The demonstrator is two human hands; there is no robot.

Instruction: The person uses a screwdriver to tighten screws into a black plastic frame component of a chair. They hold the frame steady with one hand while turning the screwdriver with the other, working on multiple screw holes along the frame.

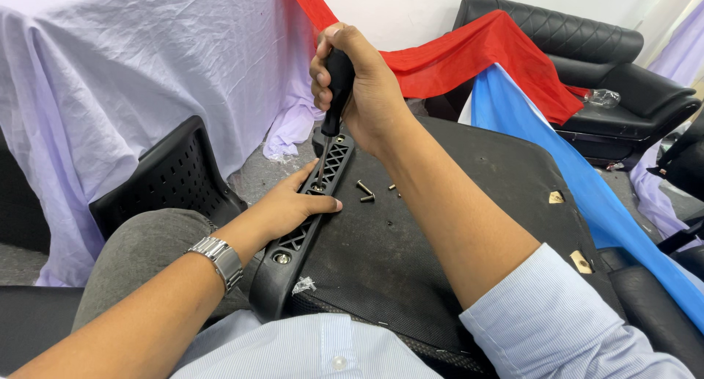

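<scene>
Black and stiff, the screwdriver stands upright in my right hand, fist clamped round its handle; beneath it my left hand lies flat, fingers together, pressing the rigid lattice bracket.

R hand raised, fist closed tight, thumb up top, forearm angled down toward body. L hand lower, flat, palm down, fingers stretched fwd, wrist straight.

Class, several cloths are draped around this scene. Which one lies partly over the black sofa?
The red cloth: it runs from the wall across the sofa. The white cloth covers something at left, and the blue cloth hangs beside the seat.
</scene>
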